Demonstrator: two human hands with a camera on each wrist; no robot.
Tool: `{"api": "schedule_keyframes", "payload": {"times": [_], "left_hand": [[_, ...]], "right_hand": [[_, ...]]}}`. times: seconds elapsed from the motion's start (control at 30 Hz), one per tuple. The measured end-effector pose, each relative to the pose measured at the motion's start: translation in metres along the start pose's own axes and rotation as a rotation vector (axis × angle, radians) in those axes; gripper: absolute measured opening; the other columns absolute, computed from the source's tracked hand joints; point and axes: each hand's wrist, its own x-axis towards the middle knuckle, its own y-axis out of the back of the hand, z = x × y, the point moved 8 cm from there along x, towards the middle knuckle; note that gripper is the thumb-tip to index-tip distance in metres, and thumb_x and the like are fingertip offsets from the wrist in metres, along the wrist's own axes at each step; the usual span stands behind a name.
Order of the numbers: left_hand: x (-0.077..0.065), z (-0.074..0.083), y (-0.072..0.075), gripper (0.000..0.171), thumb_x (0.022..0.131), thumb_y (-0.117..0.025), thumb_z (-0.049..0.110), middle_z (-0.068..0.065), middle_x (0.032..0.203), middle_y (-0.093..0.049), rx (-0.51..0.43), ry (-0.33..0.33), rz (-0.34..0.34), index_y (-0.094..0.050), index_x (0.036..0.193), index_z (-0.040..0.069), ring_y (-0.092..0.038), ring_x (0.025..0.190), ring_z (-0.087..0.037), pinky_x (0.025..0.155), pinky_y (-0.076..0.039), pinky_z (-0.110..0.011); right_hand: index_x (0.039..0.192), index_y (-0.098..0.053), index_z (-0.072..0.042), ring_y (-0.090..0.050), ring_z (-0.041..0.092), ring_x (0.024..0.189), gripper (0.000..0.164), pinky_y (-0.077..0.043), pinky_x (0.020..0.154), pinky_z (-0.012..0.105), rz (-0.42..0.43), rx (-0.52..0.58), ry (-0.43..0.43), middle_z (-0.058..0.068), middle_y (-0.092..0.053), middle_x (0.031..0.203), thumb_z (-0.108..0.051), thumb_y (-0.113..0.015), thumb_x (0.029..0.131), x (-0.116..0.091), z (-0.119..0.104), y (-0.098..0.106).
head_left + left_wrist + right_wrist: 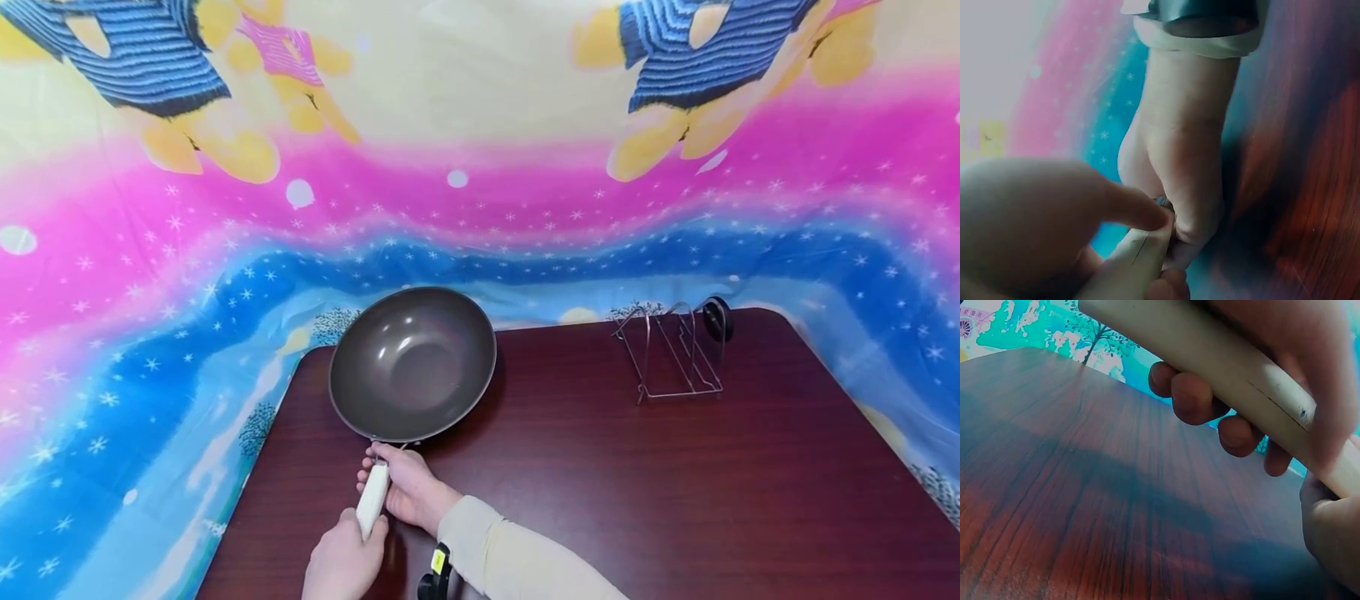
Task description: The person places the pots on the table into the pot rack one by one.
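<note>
A dark grey, deep wok (412,367) with a white handle (372,500) stands out at left centre in the head view, tilted with its inside facing me. My left hand (345,554) grips the handle's near end, thumb along the top. Farther up, where the handle meets the metal neck, my right hand (411,490) holds on with fingers bent around it. In the left wrist view the left thumb presses the handle (1129,259) beside the right hand (1185,156). Left fingers (1191,400) wrap under the handle in the right wrist view; the bowl is outside both wrist views.
A silver wire rack (682,392) stands at the back right of the dark red wooden table (637,492). One round black object (717,318) sits at the rack's right end. Behind the table hangs a colourful printed cloth (487,200). A black device (435,575) is near the right sleeve.
</note>
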Motion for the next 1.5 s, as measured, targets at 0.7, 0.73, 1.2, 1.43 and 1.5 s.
{"api": "schedule_keyframes", "payload": {"times": [0.7, 0.73, 1.2, 1.43, 1.5], "left_hand": [[-0.002, -0.013, -0.040, 0.050, 0.107, -0.045, 0.045, -0.003, 0.068, -0.056, -0.777, -0.001, -0.495, -0.046, 0.106, -0.005, -0.056, 0.048, -0.013, 0.045, -0.051, -0.028], [-0.001, -0.014, -0.043, 0.049, 0.108, -0.044, 0.044, -0.003, 0.068, -0.056, -0.802, -0.003, -0.516, -0.046, 0.106, -0.005, -0.056, 0.048, -0.012, 0.045, -0.051, -0.027], [0.000, -0.013, -0.041, 0.052, 0.106, -0.046, 0.046, -0.001, 0.061, -0.050, -0.776, -0.004, -0.411, -0.050, 0.102, -0.006, -0.045, 0.042, -0.011, 0.041, -0.042, -0.024], [-0.001, -0.010, -0.038, 0.051, 0.108, -0.044, 0.043, -0.001, 0.061, -0.051, -0.780, -0.029, -0.419, -0.051, 0.100, -0.007, -0.047, 0.042, -0.011, 0.042, -0.041, -0.022], [-0.001, -0.010, -0.038, 0.050, 0.108, -0.043, 0.043, -0.001, 0.060, -0.051, -0.785, -0.029, -0.424, -0.050, 0.100, -0.006, -0.047, 0.042, -0.011, 0.042, -0.041, -0.021]], "right_hand": [[0.084, -0.056, -0.015, -0.048, 0.007, 0.061, 0.024, -0.049, 0.063, 0.020, -0.122, 0.059, -0.125, -0.005, -0.049, 0.072, -0.028, -0.049, 0.103, 0.002, 0.014, 0.001], [0.083, -0.055, -0.016, -0.047, 0.007, 0.061, 0.024, -0.048, 0.063, 0.020, -0.123, 0.055, -0.130, -0.006, -0.049, 0.072, -0.028, -0.050, 0.102, 0.001, 0.015, 0.001], [0.079, -0.049, -0.019, -0.035, 0.002, 0.054, 0.024, -0.038, 0.058, 0.017, -0.105, 0.112, -0.096, -0.011, -0.037, 0.065, -0.029, -0.054, 0.099, -0.002, 0.019, -0.002], [0.079, -0.047, -0.020, -0.033, -0.001, 0.051, 0.022, -0.033, 0.055, 0.013, -0.139, 0.201, -0.094, -0.014, -0.034, 0.063, -0.029, -0.053, 0.099, 0.000, 0.020, -0.005], [0.079, -0.047, -0.021, -0.033, -0.001, 0.049, 0.022, -0.033, 0.054, 0.013, -0.144, 0.213, -0.094, -0.014, -0.033, 0.062, -0.029, -0.055, 0.097, -0.001, 0.019, -0.006]]}}
